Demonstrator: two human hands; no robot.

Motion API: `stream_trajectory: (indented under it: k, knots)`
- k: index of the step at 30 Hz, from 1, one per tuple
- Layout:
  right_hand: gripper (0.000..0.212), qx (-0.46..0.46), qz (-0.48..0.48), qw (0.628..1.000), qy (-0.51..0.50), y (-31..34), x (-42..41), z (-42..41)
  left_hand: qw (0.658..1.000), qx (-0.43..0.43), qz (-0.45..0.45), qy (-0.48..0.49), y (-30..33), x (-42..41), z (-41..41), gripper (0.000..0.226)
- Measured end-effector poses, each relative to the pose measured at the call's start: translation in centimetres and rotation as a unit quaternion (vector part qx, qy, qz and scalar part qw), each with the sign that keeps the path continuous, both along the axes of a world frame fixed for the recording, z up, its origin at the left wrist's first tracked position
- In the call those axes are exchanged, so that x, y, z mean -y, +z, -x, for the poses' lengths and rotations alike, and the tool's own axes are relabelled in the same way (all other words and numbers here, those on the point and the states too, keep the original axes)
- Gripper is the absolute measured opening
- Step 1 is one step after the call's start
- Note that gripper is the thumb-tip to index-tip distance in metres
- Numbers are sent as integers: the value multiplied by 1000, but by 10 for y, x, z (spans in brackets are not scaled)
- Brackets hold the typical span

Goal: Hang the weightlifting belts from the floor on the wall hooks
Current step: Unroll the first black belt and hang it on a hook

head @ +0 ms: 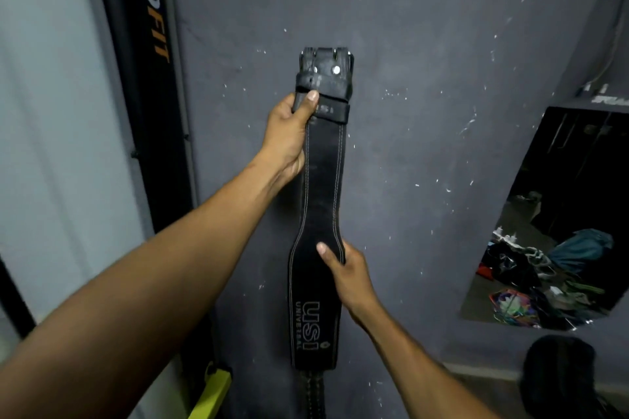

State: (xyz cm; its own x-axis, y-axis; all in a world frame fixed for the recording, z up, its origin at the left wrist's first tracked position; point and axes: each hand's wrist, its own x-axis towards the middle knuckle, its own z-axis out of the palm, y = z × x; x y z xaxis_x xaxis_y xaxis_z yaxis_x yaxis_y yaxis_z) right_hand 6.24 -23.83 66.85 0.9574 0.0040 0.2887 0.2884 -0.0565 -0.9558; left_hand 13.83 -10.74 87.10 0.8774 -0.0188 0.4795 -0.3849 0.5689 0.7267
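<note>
Right hand (347,277) grips belt (321,187) mid-length, left hand (289,136) near buckle

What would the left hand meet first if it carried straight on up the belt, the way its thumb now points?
Most likely the buckle end of the belt, just above the left hand. Beyond that lies the grey wall; no hook shows, and depth is unclear.

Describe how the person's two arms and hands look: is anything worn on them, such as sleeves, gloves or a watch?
Both forearms are bare as far as the picture shows; no sleeve reaches into view. The left hand and the right hand wear no gloves. No watch, ring or band shows on either wrist or on the visible fingers. The thumbnails are short and plain.
</note>
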Motion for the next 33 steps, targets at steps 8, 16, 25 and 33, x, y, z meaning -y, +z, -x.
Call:
stream_trajectory:
  k: [8, 16, 25, 33]
  knots:
    - [45, 76, -37, 995, -58, 94, 9, -25, 1000, -8, -28, -11, -33, 11, 3, 11]
    - [41, 98, -59, 992, -45, 217, 16, -51, 998, 18, -36, -55, -30, 14, 9, 27]
    - [48, 172, -26, 973, -152, 251, 3, -59, 997, 26, -52, -57, -19, 3, 11, 26]
    - [15, 98, -198, 975, -38, 278, -8, -58, 996, 53, -74, -24, 5, -2, 2, 24]
